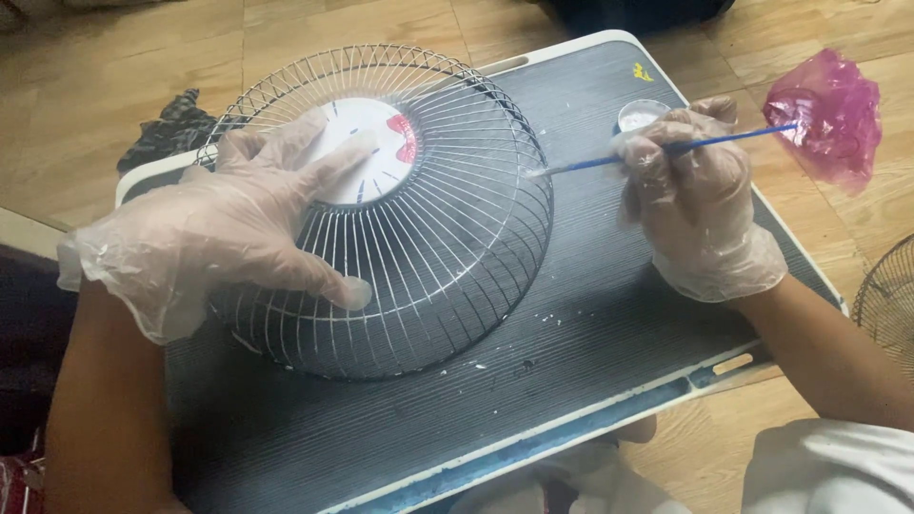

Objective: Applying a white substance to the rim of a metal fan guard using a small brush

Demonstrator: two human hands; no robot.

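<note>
A gloved left hand (228, 224) presses flat, fingers spread, on a wire fan guard (381, 214) lying on a dark lap tray (590, 314). The gloved right hand (700, 200) pinches a thin blue brush (666, 150), its tip touching the guard's rim. White paint could drip onto the tray if the brush is overloaded.

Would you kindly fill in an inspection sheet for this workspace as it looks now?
Surface: dark lap table with pale rim, flecked with white paint.
Job's things: wire fan guard, dome up, partly white; blue paintbrush, tip at its wires; small paint pot.
Clutter: pink plastic bag; dark cloth.
Hands: left hand, gloved, steadies the guard; right hand, gloved, holds the brush.
Cables: nothing seen.
Surroundings: wooden floor; second fan guard at right edge.
</note>
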